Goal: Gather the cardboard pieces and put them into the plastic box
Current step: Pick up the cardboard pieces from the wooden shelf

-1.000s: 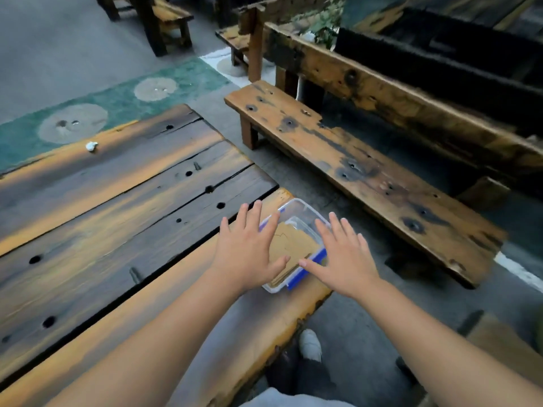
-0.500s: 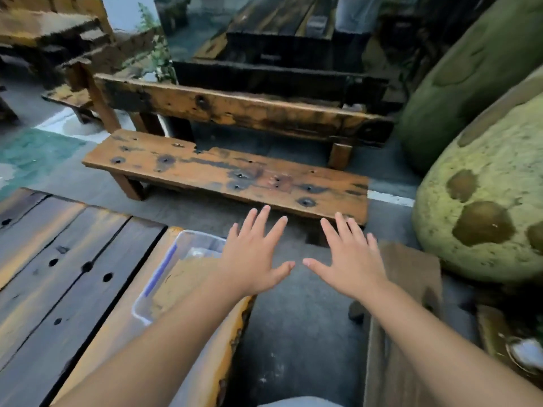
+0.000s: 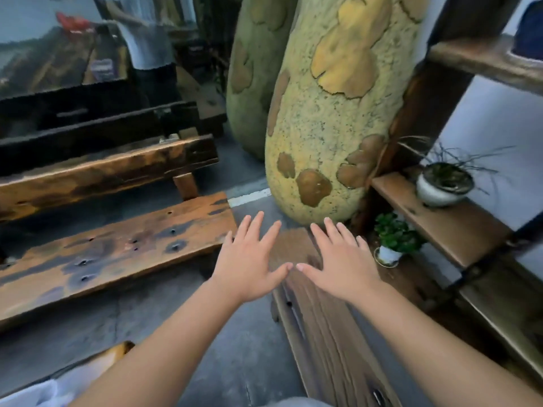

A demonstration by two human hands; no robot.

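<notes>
head view: both hands empty, box and cardboard out of sight

head view shows the left hand (image 3: 249, 261) and the right hand (image 3: 342, 261) stretched forward side by side, palms down, fingers spread wide, thumb tips almost meeting. both are released and grasp nothing. they hover above a grey floor (image 3: 235, 348) and the end of a weathered wooden plank (image 3: 329, 333) that runs toward the viewer.

neither the plastic box nor any cardboard piece can be made out here, so where they lie cannot be told from this view. a pale blur at the lower left corner is too smeared to name.

the step in hand looks like searching for pieces to gather. to do it well, slow the head so the picture sharpens, sweep the low bench (image 3: 117, 254) at left and the shelf (image 3: 440, 227) at right, and check around the small potted plant (image 3: 393, 239) and the large yellow mottled boulder (image 3: 338, 113), where flat pieces could hide. take a flat piece by its edge, not by pressing down on it.

no brand, label or readable writing shows anywhere; the far background is too blurred to read.
</notes>
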